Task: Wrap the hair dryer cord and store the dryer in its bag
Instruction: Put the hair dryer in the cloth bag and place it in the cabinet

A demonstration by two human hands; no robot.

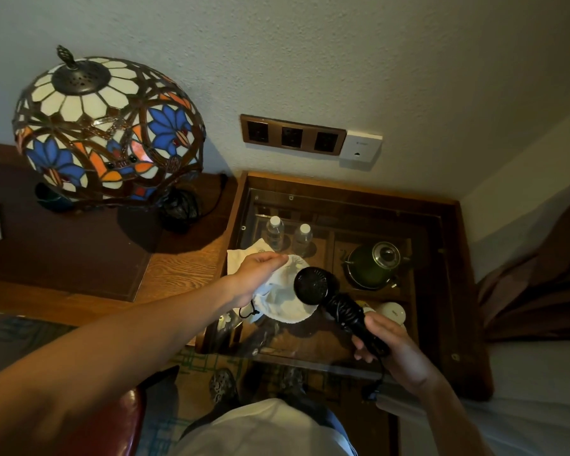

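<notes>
**Dryer held at the bag's mouth**

Gripped in the right hand (387,343) by its cord-wrapped handle: black hair dryer (313,286), head just over the white bag (285,296). Bag rim pinched in the left hand (255,274), above the glass table (454,291) near its left edge.
</notes>
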